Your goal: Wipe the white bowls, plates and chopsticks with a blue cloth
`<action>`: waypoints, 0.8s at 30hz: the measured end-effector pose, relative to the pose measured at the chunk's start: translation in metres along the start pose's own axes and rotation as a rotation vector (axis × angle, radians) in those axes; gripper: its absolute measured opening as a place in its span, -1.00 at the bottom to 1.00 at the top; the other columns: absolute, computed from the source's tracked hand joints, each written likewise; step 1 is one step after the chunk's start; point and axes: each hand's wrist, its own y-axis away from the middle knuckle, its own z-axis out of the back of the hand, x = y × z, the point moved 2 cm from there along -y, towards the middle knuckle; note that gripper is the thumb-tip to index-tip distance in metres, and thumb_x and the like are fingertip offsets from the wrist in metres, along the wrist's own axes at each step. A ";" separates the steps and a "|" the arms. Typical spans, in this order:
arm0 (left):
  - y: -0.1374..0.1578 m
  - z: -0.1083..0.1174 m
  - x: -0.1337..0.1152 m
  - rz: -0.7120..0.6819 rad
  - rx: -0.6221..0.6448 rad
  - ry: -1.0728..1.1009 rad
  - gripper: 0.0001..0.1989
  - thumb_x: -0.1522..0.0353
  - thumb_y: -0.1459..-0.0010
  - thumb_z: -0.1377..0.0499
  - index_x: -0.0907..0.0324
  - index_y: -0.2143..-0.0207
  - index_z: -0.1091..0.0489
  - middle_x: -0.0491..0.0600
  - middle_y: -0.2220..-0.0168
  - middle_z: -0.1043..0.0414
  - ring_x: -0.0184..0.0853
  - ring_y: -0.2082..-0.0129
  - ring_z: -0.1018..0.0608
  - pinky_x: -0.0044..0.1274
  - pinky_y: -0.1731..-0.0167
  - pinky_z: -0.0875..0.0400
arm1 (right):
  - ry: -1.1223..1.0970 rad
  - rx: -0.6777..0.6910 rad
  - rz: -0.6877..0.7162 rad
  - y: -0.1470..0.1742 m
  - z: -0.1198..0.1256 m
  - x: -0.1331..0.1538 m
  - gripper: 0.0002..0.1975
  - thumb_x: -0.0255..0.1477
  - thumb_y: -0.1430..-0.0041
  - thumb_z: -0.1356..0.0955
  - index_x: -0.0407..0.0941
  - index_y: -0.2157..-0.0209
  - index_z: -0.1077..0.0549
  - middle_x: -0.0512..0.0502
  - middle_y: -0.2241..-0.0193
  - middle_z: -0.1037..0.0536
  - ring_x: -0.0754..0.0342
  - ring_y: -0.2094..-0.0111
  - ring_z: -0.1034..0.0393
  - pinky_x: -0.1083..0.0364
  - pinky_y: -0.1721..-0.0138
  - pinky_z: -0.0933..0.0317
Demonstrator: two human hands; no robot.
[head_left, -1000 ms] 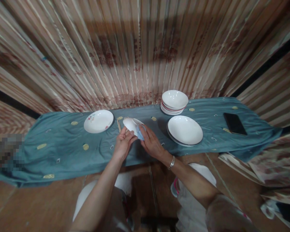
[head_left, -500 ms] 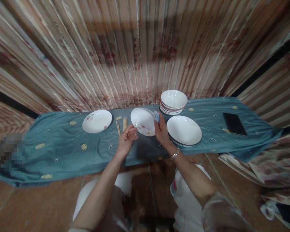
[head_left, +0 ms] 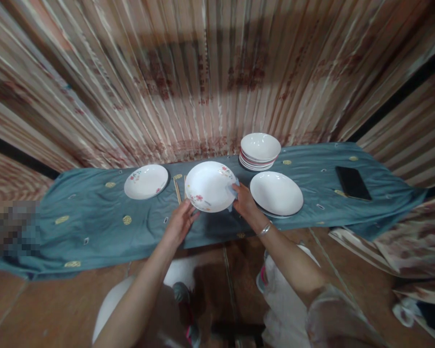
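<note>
A white plate with red flowers near its rim (head_left: 210, 186) is held up between my two hands above the table. My left hand (head_left: 181, 222) grips its lower left edge, thumb on top and fingers beneath. On the right edge my right hand (head_left: 244, 200) pinches the rim, with a pale blue cloth (head_left: 232, 192) between fingers and plate. Wooden chopsticks (head_left: 177, 189) lie just left of the held plate, which partly covers them. Close to my right hand sits a stack of white plates (head_left: 276, 193).
A flowered plate (head_left: 146, 182) rests at the left on the blue-green tablecloth (head_left: 105, 232). Stacked bowls (head_left: 260, 150) stand at the back, right of centre. Toward the right end lies a black phone or tablet (head_left: 353, 182). A striped curtain (head_left: 217, 72) hangs behind the table.
The held plate has turned and tipped to face me more fully, its flowers shifting around the rim. My left hand has moved down and left, from near the plate's front onto its edge.
</note>
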 end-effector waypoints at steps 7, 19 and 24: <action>0.008 -0.008 0.009 0.038 0.075 0.104 -0.78 0.40 0.01 -0.32 0.24 0.25 -0.50 0.03 0.23 -0.60 -0.31 0.25 -0.61 -0.43 0.11 -0.50 | -0.053 0.040 -0.141 0.008 -0.006 -0.009 -0.84 -0.45 0.03 -0.34 -0.09 0.32 -0.41 -0.01 0.46 -0.59 -0.01 0.36 -0.52 0.03 0.28 -0.43; 0.012 -0.002 -0.001 -0.019 -0.033 0.043 -0.81 0.38 0.11 -0.35 0.27 0.39 -0.50 -0.02 0.38 -0.57 -0.37 0.41 -0.57 -0.55 0.38 -0.52 | 0.552 -0.015 0.329 0.003 0.003 0.000 -0.63 -0.27 -0.19 -0.24 -0.13 0.03 -0.39 -0.18 -0.02 -0.48 -0.01 -0.10 -0.30 -0.10 -0.22 -0.06; 0.011 0.002 0.004 -0.023 -0.037 -0.028 -0.77 0.30 0.13 -0.35 0.25 0.43 -0.48 -0.01 0.41 -0.56 -0.33 0.40 -0.59 -0.52 0.35 -0.51 | 1.113 0.172 0.636 0.013 -0.001 -0.005 -0.52 -0.31 -0.27 -0.18 -0.22 -0.17 -0.25 -0.36 -0.19 -0.29 -0.11 -0.26 -0.09 -0.20 -0.26 0.02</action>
